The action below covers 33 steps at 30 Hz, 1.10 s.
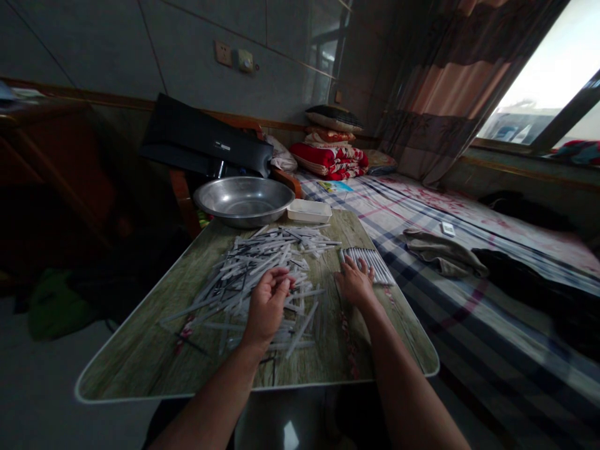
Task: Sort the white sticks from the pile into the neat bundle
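My left hand hovers over a loose pile of thin whitish plastic tubes, its fingers curled in toward the thumb. Whatever may lie between those fingertips is too small or hidden to make out. To the right, my right hand reaches with spread fingers onto the left part of a neat row of white pen-like sticks with dark tips at the far end. Its fingertips appear to touch the row. The pile also has some darker thin pieces mixed in.
Behind the pile, a wide metal basin and a white shallow tray stand at the far edge of the wood-patterned table. A bed with a plaid sheet adjoins on the right, bearing a grey cloth and folded bedding.
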Motion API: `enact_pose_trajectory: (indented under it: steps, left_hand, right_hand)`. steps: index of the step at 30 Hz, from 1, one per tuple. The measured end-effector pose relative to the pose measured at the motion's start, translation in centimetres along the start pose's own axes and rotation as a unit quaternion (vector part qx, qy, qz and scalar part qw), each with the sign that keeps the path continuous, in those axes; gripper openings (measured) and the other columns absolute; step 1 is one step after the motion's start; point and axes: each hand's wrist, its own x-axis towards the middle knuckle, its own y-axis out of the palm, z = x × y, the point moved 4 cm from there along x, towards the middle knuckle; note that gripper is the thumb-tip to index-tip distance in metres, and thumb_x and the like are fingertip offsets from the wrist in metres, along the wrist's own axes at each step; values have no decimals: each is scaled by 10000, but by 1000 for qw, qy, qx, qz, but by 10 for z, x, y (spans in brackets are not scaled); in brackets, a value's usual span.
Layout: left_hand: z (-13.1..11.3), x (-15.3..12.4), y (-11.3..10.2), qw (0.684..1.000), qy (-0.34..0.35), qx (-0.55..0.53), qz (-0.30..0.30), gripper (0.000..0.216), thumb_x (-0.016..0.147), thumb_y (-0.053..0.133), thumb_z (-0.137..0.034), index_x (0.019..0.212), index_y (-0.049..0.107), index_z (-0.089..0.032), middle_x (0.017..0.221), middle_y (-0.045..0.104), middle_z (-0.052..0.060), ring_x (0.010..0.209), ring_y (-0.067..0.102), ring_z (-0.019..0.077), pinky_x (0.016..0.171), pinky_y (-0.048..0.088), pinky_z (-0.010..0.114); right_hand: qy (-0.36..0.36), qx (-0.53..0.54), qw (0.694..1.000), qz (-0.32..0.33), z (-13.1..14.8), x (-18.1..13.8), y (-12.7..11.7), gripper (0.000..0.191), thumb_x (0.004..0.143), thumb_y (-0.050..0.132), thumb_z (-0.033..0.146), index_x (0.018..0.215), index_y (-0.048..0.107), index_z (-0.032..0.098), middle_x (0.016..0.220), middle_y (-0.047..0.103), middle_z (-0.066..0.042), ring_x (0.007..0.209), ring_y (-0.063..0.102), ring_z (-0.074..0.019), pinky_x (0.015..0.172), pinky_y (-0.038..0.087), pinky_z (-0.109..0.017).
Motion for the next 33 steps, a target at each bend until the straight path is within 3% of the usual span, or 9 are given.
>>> enact_pose_trajectory:
  steps: [5,12,21,29,33]
  left_hand:
    - [1,1,-3,1000,15,-8,-23,245,808,623,-348,988,584,-186,855,690,34,769,654,167,676,506,282]
    - [-2,0,-7,997,37,-12,-64,226,826,611,-342,997,583,-196,878,687,35,806,657,167,649,488,252]
    - [-11,-2,-10,992,68,-2,-102,218,842,588,-331,1017,580,-202,900,668,29,825,637,158,688,474,255]
    - [-6,0,-11,992,71,-20,-106,225,843,592,-301,1043,570,-200,943,661,39,832,628,156,689,471,253]
    - [-5,1,-12,991,75,-19,-106,211,844,592,-283,1039,573,-203,945,662,35,830,619,146,690,466,243]
  right_hand:
    - [-19,48,998,-30,-1,-4,-16,419,902,484,387,1277,595,236,1481,427,-62,1384,264,-330,1089,216,-492]
    - [-138,137,980,-48,24,-16,-35,255,853,569,212,1076,688,185,1151,644,-82,1074,547,-224,952,367,-316]
    - [-253,148,956,-11,63,-25,-18,147,837,575,134,862,716,172,912,674,-58,909,585,-183,868,380,-280]
    - [-253,148,956,-14,77,-24,-8,177,805,642,145,962,719,177,953,645,-77,930,560,-207,886,383,-317]
    - [-251,166,953,-16,73,-21,-11,156,791,597,74,858,712,155,888,633,-76,887,558,-197,861,398,-313]
